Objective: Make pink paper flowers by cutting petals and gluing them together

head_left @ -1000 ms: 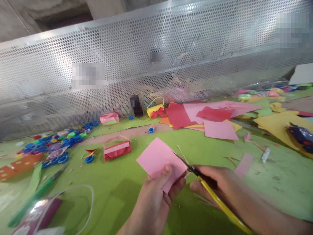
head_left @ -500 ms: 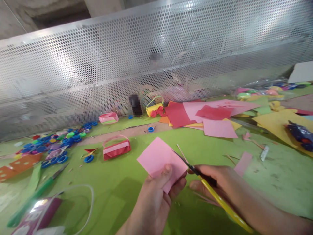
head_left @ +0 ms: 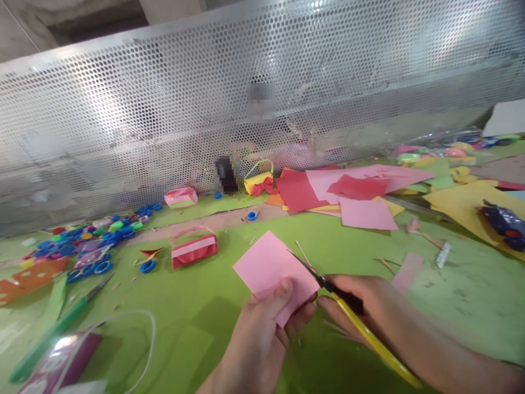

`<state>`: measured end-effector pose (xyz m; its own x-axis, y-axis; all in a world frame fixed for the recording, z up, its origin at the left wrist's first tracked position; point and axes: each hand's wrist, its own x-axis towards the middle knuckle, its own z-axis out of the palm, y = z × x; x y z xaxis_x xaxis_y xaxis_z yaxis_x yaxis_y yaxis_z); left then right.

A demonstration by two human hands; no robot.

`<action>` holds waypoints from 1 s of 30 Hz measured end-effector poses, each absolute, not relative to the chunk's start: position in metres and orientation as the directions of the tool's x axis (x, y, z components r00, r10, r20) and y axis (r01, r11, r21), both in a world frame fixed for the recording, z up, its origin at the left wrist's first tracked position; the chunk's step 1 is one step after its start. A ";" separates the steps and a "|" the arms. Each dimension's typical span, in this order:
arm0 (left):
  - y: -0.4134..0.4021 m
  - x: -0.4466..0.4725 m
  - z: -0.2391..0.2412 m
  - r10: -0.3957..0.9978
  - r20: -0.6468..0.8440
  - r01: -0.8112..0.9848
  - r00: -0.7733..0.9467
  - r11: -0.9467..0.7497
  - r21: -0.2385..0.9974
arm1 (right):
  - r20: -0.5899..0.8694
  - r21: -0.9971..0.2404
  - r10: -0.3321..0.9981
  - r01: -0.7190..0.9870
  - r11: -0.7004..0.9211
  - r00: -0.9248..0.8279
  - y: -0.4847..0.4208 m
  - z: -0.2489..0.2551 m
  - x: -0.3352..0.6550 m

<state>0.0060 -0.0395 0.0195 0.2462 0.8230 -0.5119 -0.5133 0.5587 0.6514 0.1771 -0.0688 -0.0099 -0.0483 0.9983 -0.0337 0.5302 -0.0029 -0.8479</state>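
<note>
Between the thumb and fingers of my left hand (head_left: pixel 266 328) is a square of pink paper (head_left: pixel 266 257), tilted so that one corner points away from me. My right hand (head_left: pixel 365 306) is closed around yellow-handled scissors (head_left: pixel 353 314). Their dark blades lie along the right edge of the pink paper, where a thin pink strip (head_left: pixel 304 254) stands off from the sheet. My right fingers hide part of the scissors. Just past the paper to the left sits a small red paper bag (head_left: pixel 194 250) with a pink band and handle.
Coloured sheets (head_left: pixel 299 190) are piled at the back. A yellow paper bag (head_left: pixel 259 183) and a pink paper box (head_left: pixel 181 197) stand near the perforated metal panel (head_left: pixel 184 98). On the left are bottle caps (head_left: pixel 118 232), a green-handled knife (head_left: pixel 53 342) and a purple device (head_left: pixel 61 361) with a white cable.
My left hand and the pink paper have shifted slightly to the right, further against the scissors. The right hand stays nearly in place, its fingers a little closer to the paper.
</note>
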 end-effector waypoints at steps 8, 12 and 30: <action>-0.041 0.008 0.019 0.823 -0.510 -0.517 0.250 0.559 0.649 | -0.118 -0.869 0.993 0.484 -0.102 -0.003 -0.069 0.003 0.169; -0.042 0.007 0.017 0.825 -0.505 -0.513 0.254 0.558 0.652 | -0.163 -0.912 0.987 0.382 -0.148 -0.007 -0.069 -0.001 0.167; -0.047 0.007 0.021 0.802 -0.530 -0.413 0.276 0.596 0.688 | -0.272 -0.908 0.961 0.345 -0.236 -0.057 -0.068 0.010 0.167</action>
